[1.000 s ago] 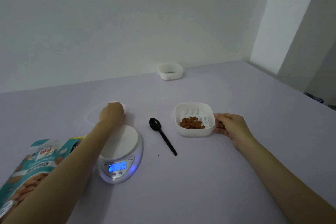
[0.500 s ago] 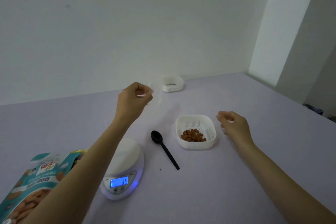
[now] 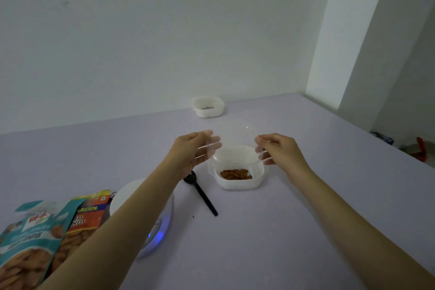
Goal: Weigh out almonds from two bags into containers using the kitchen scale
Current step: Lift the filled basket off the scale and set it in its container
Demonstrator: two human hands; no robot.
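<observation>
— What are the hands doing from where you stand?

— Both are on the clear lid [image 3: 233,139]. The left hand [image 3: 190,153] has its edge at 9 o'clock and the right hand [image 3: 280,150] has it at 3 o'clock. The lid hangs tilted just above the white container [image 3: 237,182], not seated on it.

— Fingers clamped tight?

— A pinch on each side. The left fingers [image 3: 213,146] lie fairly straight and a little spread under the rim, with the thumb on top. The right fingertips [image 3: 260,140] are drawn closer together on the rim, and I can see some of them through the plastic.

— And the almonds?

— The almonds [image 3: 235,174] lie in a small heap at the bottom of that container, mid-table. From it, the black spoon [image 3: 200,192] lies on the table [image 3: 270,231] at 8 o'clock, just beside it. The scale [image 3: 131,198] is further out the same way, half hidden under the left forearm, with a blue glow at its near edge. I can't read the display.

— The bags?

— The teal bag [image 3: 28,238] and the orange bag [image 3: 87,216] overlap at 8 o'clock, near the table's edge. A second container [image 3: 208,110] sits at 12 o'clock, by the wall.
</observation>
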